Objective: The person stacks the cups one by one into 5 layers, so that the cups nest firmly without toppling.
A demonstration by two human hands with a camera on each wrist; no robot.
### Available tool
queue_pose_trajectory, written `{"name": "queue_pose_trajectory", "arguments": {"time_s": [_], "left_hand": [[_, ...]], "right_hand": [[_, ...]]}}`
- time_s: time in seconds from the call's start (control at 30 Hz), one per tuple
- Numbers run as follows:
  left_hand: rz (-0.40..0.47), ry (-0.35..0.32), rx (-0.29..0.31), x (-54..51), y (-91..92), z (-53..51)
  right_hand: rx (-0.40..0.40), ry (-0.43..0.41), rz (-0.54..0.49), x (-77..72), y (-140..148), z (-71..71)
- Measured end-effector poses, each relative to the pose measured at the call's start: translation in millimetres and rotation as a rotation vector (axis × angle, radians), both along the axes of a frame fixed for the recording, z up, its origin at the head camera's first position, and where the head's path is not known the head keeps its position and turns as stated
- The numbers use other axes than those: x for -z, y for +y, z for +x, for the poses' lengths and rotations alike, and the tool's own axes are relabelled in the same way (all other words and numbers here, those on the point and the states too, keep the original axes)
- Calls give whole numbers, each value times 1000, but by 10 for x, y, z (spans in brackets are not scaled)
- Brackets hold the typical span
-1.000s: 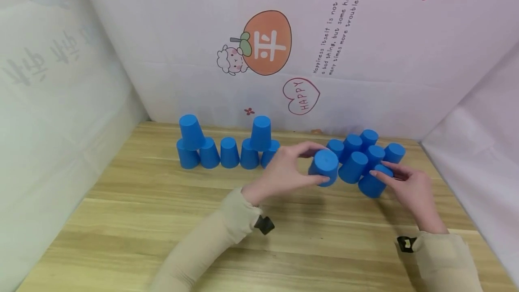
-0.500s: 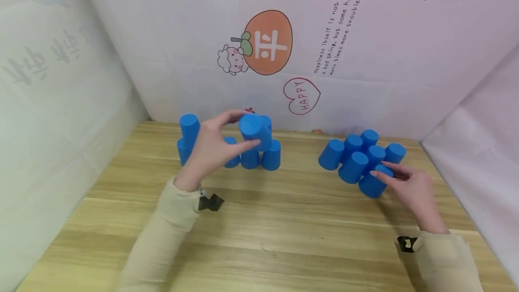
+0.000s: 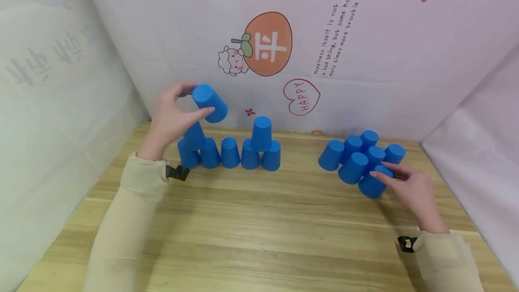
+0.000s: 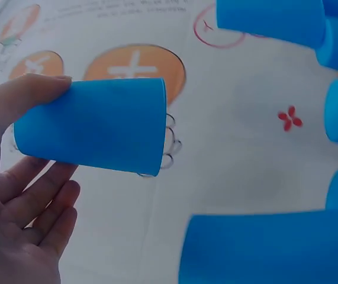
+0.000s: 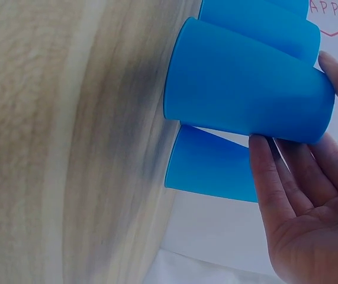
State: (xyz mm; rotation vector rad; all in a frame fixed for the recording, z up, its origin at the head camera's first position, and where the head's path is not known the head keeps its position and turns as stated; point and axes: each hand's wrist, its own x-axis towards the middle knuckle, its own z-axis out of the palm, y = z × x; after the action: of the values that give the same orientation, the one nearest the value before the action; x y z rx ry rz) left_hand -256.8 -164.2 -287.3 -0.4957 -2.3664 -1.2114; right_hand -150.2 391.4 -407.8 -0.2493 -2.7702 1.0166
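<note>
Fingers (image 4: 38,192) of the left hand (image 3: 168,116) hold in wide pinch one tilted cup (image 3: 211,103), in the air near the stacked cup (image 3: 196,137); the right hand (image 3: 413,189) grips the front cup (image 3: 372,186) on the table (image 3: 259,220). Better, I think, to level it before lowering softly.
</note>
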Motion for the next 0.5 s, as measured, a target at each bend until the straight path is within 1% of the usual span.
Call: {"name": "queue_pose_trajectory", "arguments": {"time_s": [0.13,0.27,0.37,0.5], "left_hand": [[-56,-73,-16,64,-43,-132],[-155,-134,-10,178,-54,-236],[-229,-158,3,247,-59,-277],[-291,-193,9,299,-59,-287]], "right_hand": [[-6,2,8,-4,-2,0],[-3,0,5,-4,-8,-3],[2,2,0,0,-6,-3],[2,5,-3,-2,-3,8]]}}
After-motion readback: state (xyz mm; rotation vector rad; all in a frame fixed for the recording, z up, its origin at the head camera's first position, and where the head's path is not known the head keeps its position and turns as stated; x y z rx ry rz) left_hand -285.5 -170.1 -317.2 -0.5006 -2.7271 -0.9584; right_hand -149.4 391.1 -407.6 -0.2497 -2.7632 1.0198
